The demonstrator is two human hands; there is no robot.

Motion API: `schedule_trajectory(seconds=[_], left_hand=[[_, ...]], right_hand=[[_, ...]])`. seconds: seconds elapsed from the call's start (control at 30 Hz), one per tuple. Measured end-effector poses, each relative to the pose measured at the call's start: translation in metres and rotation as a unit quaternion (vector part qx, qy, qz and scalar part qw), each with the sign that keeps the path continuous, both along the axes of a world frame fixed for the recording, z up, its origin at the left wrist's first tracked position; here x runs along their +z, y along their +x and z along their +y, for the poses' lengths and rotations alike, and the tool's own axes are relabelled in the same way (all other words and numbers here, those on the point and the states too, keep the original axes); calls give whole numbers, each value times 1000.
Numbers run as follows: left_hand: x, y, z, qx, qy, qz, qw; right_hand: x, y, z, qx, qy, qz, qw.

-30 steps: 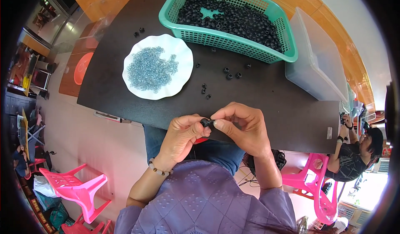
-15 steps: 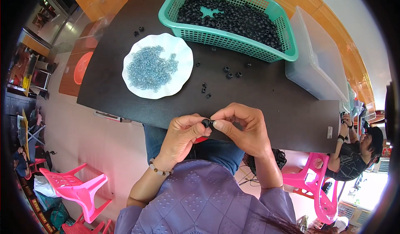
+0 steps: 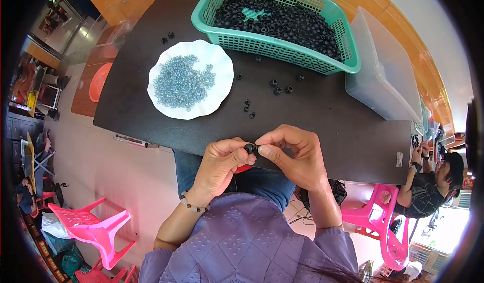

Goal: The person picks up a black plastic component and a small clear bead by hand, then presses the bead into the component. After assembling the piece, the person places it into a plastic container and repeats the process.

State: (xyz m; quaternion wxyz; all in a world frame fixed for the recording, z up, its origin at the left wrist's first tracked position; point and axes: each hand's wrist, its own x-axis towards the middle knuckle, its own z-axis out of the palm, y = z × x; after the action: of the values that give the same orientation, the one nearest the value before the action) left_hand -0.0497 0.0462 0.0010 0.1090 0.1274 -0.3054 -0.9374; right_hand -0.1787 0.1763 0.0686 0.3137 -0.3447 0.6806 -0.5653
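Thumb and forefinger of the left hand point(image 3: 221, 164) pinch a small black piece point(image 3: 250, 149), nearer the person than the white plate point(image 3: 223, 81) and to its right. The right hand point(image 3: 297, 154), fingertips drawn close, grips the piece's other end; beyond the plate, rightward, stands a green basket point(image 3: 275, 51).

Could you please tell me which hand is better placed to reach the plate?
Probably the left hand: it is nearer the plate, which lies ahead and to its left. The right hand is farther off. Both pinch at a black piece, so neither is free.
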Motion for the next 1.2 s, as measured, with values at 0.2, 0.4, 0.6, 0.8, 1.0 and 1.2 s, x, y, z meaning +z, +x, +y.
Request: schedule_trajectory(seconds=[0.2,0.4,0.6,0.8,1.0,1.2], left_hand=[[1,0,0,-5,-5,-3,1000],[1,0,-1,-7,-21,-2,1000],[1,0,0,-4,-23,-8,1000],[2,1,-3,-12,-54,12,998],[11,7,-7,-58,-97,-19,993],[10,7,-7,-55,-85,13,995]], right_hand=[[1,1,1,-1,-2,-6,1000],[1,2,1,-4,3,10,1000],[0,4,1,-8,5,8,1000],[0,3,2,19,-22,-98,995],[-1,-11,1,189,-72,-79,976],[-12,-9,-2,213,-105,-139,961]])
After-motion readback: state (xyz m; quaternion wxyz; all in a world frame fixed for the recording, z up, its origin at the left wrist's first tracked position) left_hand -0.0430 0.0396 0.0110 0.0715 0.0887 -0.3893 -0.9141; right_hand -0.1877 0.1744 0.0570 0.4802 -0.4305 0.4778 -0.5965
